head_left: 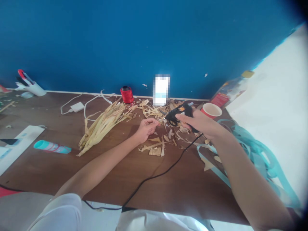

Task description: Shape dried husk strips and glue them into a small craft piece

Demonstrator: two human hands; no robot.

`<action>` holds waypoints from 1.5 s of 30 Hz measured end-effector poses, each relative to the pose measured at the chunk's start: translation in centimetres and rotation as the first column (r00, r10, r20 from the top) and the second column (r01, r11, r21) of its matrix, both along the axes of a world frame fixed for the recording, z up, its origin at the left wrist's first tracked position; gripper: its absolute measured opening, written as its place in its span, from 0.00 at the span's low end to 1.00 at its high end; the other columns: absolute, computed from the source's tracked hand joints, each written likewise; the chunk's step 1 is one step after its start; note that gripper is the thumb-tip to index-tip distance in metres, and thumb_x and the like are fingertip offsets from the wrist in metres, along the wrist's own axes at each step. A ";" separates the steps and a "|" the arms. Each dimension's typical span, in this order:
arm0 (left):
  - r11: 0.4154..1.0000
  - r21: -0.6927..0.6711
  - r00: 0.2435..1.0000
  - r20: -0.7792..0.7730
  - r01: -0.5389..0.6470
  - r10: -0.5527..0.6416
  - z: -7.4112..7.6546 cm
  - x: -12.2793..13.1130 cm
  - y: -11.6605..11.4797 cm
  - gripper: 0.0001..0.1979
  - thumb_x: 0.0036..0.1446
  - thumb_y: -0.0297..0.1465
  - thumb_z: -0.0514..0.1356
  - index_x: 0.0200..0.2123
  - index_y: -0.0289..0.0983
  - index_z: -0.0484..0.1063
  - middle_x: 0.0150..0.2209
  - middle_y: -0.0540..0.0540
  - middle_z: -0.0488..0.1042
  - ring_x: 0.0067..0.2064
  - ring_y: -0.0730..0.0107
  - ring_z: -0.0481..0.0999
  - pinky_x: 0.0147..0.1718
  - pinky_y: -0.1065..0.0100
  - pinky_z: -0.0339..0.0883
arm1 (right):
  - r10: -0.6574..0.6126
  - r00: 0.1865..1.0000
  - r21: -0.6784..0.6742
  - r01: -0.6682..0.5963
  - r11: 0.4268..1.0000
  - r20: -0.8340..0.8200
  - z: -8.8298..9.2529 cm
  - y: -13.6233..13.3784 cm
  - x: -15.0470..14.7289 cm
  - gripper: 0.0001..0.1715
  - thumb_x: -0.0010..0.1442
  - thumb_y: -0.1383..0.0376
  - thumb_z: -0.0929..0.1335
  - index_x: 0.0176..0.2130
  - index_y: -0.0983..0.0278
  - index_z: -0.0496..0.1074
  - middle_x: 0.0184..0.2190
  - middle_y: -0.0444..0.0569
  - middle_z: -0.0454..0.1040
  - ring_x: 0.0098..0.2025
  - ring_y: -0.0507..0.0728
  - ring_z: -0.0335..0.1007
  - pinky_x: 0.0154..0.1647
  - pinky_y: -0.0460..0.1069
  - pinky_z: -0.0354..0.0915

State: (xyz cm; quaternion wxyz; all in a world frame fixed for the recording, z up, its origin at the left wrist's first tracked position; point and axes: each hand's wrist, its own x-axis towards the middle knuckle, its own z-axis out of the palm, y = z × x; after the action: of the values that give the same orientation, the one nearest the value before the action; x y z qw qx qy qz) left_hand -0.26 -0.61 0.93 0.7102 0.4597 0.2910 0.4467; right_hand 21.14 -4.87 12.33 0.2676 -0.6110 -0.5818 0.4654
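- Black plastic glue gun with an orange patch (183,110) is the main thing in the head view, held above the tan, papery scraps (155,150) near the middle of the table.
- Right hand (201,122) has it, fingers wrapped round the handle and the thumb along the side, nozzle aimed left.
- Left hand (146,129) is just beside that nozzle, thumb and fingertips drawn together in a pinch. Can't tell if there's anything tiny between them, or if they touch the tip.
- Long black cord (154,176) runs from the gun across the brown wooden table (108,173) and over the near edge.
- Pale yellow bundle of dried, husk-like strips (103,128) lies slantwise left of the hands.
- Right behind that bundle is a red spool with a dark top (126,95), then a bright, pixelated phone-like screen (161,91) standing upright near the blue wall (108,41).
- Over on the right: a red paper cup with a white inside (212,110), partly behind the right hand, plus a loose heap of teal ribbon (262,154) by the right forearm.
- Far left you get a turquoise tube with red bands (52,147) lying down, and a white charger (77,106) farther back.
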 end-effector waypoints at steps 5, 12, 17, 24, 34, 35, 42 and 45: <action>1.000 -0.002 1.000 0.001 0.007 -0.007 0.0 0.0 0.1 0.13 0.48 0.36 0.67 0.25 0.32 0.72 0.13 0.58 0.53 0.14 0.87 0.47 0.16 0.75 0.35 | 0.008 1.000 -0.020 -0.008 1.000 -0.010 0.2 -0.1 -0.1 0.23 0.53 0.47 0.69 0.26 0.61 0.59 0.18 0.41 0.61 0.21 0.50 0.55 0.25 0.47 0.56; 1.000 0.002 1.000 0.000 0.009 -0.009 -0.1 -0.1 0.1 0.13 0.48 0.37 0.67 0.25 0.32 0.72 0.14 0.57 0.54 0.15 0.88 0.47 0.16 0.75 0.35 | 0.025 0.999 -0.017 -0.026 1.000 -0.023 0.1 0.0 -0.1 0.24 0.55 0.47 0.68 0.26 0.61 0.58 0.18 0.41 0.60 0.21 0.50 0.54 0.25 0.47 0.56; 1.000 0.004 1.000 0.001 0.014 -0.014 -0.1 -0.1 0.0 0.13 0.49 0.37 0.66 0.26 0.32 0.72 0.13 0.58 0.53 0.15 0.87 0.46 0.16 0.75 0.35 | 0.016 1.000 0.003 -0.016 1.000 -0.016 0.4 0.0 -0.1 0.24 0.55 0.48 0.68 0.25 0.61 0.57 0.18 0.41 0.61 0.21 0.50 0.55 0.26 0.47 0.57; 1.000 0.001 1.000 0.003 0.009 -0.009 -0.1 -0.1 0.0 0.13 0.48 0.37 0.67 0.25 0.32 0.72 0.14 0.57 0.54 0.15 0.88 0.46 0.16 0.76 0.35 | 0.030 0.999 -0.005 -0.031 1.000 -0.029 0.4 -0.2 -0.3 0.24 0.54 0.48 0.69 0.24 0.61 0.57 0.18 0.41 0.61 0.21 0.50 0.55 0.26 0.48 0.57; 1.000 0.011 1.000 -0.001 0.005 -0.005 0.0 0.0 0.0 0.14 0.48 0.38 0.67 0.26 0.32 0.72 0.13 0.58 0.53 0.14 0.87 0.47 0.16 0.75 0.35 | 0.046 0.998 0.021 -0.047 0.999 0.041 0.4 0.1 0.2 0.26 0.55 0.44 0.66 0.24 0.61 0.61 0.20 0.45 0.66 0.24 0.52 0.61 0.28 0.48 0.60; 1.000 0.011 1.000 0.001 0.004 -0.004 0.0 0.0 0.0 0.14 0.48 0.38 0.67 0.26 0.32 0.72 0.13 0.58 0.53 0.15 0.87 0.46 0.16 0.75 0.35 | 0.060 0.997 0.022 -0.061 0.998 0.047 0.4 0.1 0.2 0.25 0.55 0.44 0.66 0.23 0.61 0.62 0.21 0.47 0.68 0.25 0.53 0.62 0.29 0.49 0.60; 1.000 0.011 1.000 0.014 0.010 -0.011 -0.1 -0.1 0.0 0.13 0.49 0.37 0.66 0.26 0.32 0.72 0.13 0.58 0.54 0.15 0.87 0.47 0.16 0.75 0.36 | 0.048 0.998 -0.005 -0.048 0.999 -0.038 0.4 0.1 -0.1 0.18 0.53 0.50 0.69 0.33 0.61 0.69 0.28 0.48 0.75 0.21 0.51 0.59 0.22 0.48 0.57; 1.000 0.019 1.000 0.022 0.010 -0.010 -0.1 -0.1 0.0 0.13 0.49 0.37 0.66 0.26 0.32 0.72 0.13 0.57 0.54 0.15 0.87 0.46 0.16 0.75 0.35 | 0.023 0.998 0.007 -0.023 1.000 -0.051 0.6 0.1 0.0 0.18 0.54 0.50 0.69 0.35 0.61 0.68 0.29 0.49 0.76 0.20 0.50 0.59 0.22 0.47 0.58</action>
State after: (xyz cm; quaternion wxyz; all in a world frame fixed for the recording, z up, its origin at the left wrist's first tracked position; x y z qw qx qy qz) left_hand -0.38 -0.58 0.83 0.7112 0.4629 0.2764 0.4511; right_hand 21.19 -4.76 12.95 0.2790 -0.5913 -0.5832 0.4820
